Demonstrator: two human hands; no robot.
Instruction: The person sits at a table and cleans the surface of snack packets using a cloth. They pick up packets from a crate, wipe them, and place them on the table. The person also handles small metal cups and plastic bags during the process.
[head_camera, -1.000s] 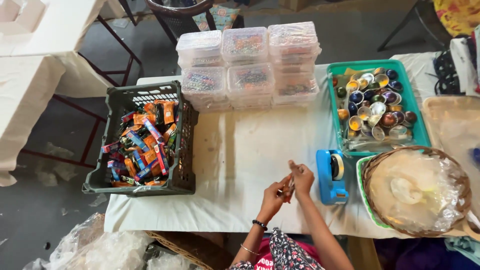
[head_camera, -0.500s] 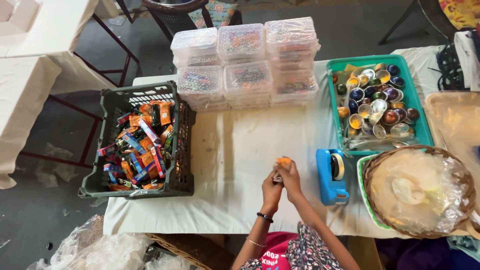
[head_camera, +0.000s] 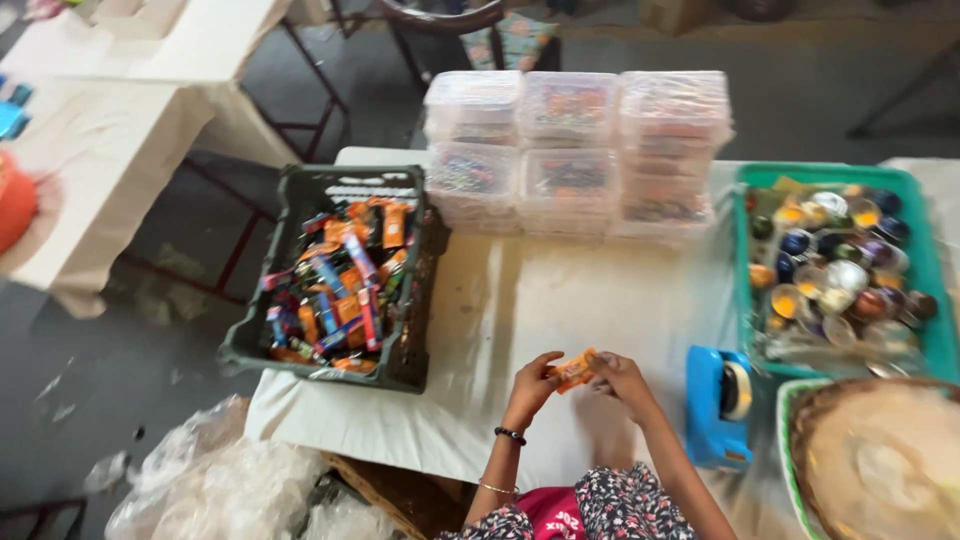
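Fingertips of left hand (head_camera: 530, 385) and right hand (head_camera: 622, 378) pinch a small orange packet (head_camera: 575, 370) between them, above the white tablecloth (head_camera: 560, 290). Best kept pinched at both ends, low over the cloth. Dark crate (head_camera: 335, 275) left, blue tape dispenser (head_camera: 718, 405) right.

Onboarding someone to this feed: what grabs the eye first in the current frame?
Probably the two hands, left hand and right hand, meeting over the white cloth-covered table and pinching a small orange packet between them. Left of them sits a dark plastic crate of bright wrapped sweets; behind, stacked clear lidded boxes; on the right, a green tray of shiny round cups.
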